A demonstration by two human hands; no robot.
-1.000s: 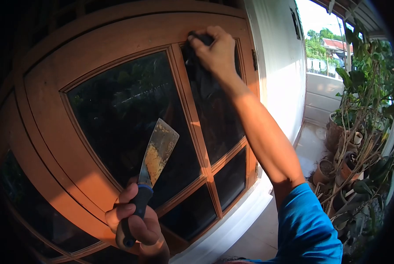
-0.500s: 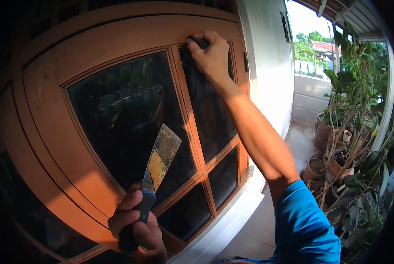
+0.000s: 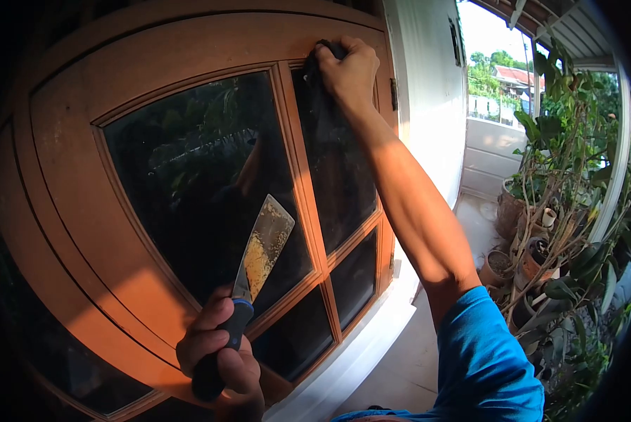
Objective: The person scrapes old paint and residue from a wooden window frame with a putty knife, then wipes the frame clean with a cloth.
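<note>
My left hand (image 3: 220,348) grips the dark handle of a putty knife (image 3: 264,243), fingers wrapped around it. Its blade points up in front of a large glass pane (image 3: 188,162) and carries yellowish-brown residue. Higher up, my right hand (image 3: 354,74) is closed on a bunched black cloth (image 3: 314,69), partly hidden by the fingers. That cloth is at the top of a narrow glass pane (image 3: 336,176), near the upper rail of the orange-brown wooden door (image 3: 69,176).
A hinge (image 3: 393,95) is on the door's right side, beside a white wall (image 3: 431,119). Potted plants (image 3: 540,246) line the walkway (image 3: 400,359) at right. Two smaller panes sit low in the door.
My right hand has shifted slightly up and to the right with the black cloth along the top of the narrow pane. The putty knife stays almost in place in my left hand.
</note>
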